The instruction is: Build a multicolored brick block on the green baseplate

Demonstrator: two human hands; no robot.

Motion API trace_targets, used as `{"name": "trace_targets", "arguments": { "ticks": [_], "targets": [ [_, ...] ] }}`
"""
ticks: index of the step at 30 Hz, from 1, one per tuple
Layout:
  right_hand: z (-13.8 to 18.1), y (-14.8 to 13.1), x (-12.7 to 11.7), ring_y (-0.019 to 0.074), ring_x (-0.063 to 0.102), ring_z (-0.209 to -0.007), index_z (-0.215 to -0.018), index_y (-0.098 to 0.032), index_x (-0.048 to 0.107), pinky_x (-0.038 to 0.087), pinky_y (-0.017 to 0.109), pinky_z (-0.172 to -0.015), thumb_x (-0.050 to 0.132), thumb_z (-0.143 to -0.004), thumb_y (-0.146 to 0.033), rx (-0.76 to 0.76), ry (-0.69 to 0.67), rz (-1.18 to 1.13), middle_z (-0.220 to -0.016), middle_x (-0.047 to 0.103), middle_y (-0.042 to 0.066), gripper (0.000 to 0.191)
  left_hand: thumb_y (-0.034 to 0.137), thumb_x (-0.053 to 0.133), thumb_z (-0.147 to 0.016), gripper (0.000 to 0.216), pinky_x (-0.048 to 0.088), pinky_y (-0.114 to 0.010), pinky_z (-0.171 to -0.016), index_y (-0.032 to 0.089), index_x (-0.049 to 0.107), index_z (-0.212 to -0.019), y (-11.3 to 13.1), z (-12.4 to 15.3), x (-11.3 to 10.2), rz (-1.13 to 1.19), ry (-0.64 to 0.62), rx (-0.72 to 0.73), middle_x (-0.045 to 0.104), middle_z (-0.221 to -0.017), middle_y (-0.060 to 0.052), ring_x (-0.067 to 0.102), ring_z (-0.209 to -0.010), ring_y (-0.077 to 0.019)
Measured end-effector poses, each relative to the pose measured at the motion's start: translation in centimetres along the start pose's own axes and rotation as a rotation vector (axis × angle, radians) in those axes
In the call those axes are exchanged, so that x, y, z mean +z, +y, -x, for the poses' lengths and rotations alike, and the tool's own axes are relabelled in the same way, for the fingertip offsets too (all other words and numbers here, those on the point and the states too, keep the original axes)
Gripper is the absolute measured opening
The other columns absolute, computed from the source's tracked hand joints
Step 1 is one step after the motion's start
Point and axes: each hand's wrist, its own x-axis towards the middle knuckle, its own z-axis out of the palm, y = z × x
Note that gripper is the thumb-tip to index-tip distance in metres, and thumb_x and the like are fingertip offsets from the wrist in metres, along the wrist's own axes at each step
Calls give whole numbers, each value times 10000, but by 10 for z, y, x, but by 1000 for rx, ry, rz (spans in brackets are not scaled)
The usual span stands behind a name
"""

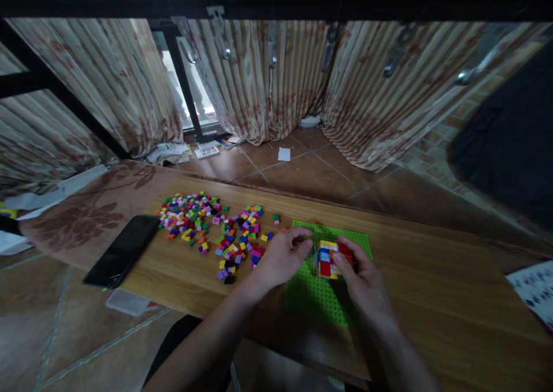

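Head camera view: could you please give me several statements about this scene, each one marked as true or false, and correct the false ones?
1. The right hand grips the multicoloured brick block. True.
2. The loose bricks lie on the baseplate. False: the loose bricks lie on the wooden tabletop, to the left of the green baseplate.
3. The black phone is to the left of the loose bricks. True.
4. The left hand is on the phone. False: the left hand is beside the multicoloured brick block.
5. Patterned curtains hang beyond the wooden tabletop. True.
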Motion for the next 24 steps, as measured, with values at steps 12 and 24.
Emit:
{"name": "trace_targets", "arguments": {
  "ticks": [12, 24],
  "targets": [
    [-2, -2, -41, 366, 438, -1382, -1524, -338, 298, 373, 577, -1121, 756, -720, -493, -260, -376, 448, -1546, 402, 87, 938, 141, 522, -847, 193, 408, -215, -599, 145, 714, -830, 1, 1, -99, -540, 300, 3, 668, -684, -23, 572, -624, -130],
    [-10, -1, -11, 330, 510, -1303, -1498, -318, 344, 400, 562, -1098, 644, -827, -388, -351, -203, 506, -1451, 473, 96, 739, 81, 624, -690, 216, 461, -207, -668, 194, 765, -808, 6, 19, -113, -663, -296, -77, 747, -798, -11, 645, -733, -147]
  ]
}}
